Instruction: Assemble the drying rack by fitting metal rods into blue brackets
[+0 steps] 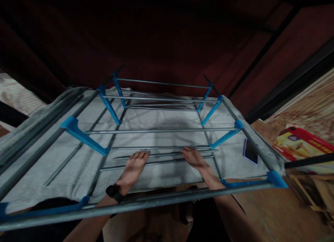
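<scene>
Inside a rack frame of grey metal tubes with blue brackets (87, 137), both my arms reach over the front tube (159, 201). My left hand (136, 162), with a dark watch on its wrist, has its fingers curled over a thin metal rod (164, 155). My right hand (192, 157) grips the same rod further right, fingers bent over it. The undersides of both hands are hidden. Just in front of this rod runs another thin rod (167, 162), and a third rod (156, 147) lies just behind it.
The frame stands on a pale, wrinkled cloth (167, 120). More crossbars (161, 131) span it further back. A phone (251, 152) lies on the cloth at the right. Beyond it are a red and yellow box (300, 144) and a wooden stool-like object (313, 193).
</scene>
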The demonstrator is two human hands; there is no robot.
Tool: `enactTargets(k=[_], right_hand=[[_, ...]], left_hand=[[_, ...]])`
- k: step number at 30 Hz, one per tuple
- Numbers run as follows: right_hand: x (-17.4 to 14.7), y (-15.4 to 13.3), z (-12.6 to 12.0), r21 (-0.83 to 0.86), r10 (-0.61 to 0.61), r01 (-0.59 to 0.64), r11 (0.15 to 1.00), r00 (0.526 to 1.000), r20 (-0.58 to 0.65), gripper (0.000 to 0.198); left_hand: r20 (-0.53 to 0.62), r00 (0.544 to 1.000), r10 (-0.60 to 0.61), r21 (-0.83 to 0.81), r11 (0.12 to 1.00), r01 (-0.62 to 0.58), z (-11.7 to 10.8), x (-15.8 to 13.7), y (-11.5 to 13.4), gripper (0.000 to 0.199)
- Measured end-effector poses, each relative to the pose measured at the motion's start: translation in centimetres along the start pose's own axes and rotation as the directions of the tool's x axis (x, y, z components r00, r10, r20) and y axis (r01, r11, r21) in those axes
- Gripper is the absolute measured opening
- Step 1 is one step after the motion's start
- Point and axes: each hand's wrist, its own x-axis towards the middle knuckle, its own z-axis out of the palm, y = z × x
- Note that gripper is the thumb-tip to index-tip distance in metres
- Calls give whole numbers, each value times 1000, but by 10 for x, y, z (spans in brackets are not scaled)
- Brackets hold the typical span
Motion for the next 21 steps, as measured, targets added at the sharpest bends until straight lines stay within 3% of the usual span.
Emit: enactTargets(k=[8, 14, 21], right_hand=[[11, -21, 6, -86, -48, 46, 995, 999, -25, 25], [7, -24, 13, -106, -74, 65, 992, 994, -80, 29], [11, -36, 10, -41, -204, 200, 979, 953, -225, 36]], left_hand=[[8, 998, -70, 15, 997, 70, 1, -7, -24, 48], [-19, 998, -61, 78, 995, 63, -5, -16, -12, 39], [-105, 994, -40, 97, 994, 50, -30, -3, -2, 28]])
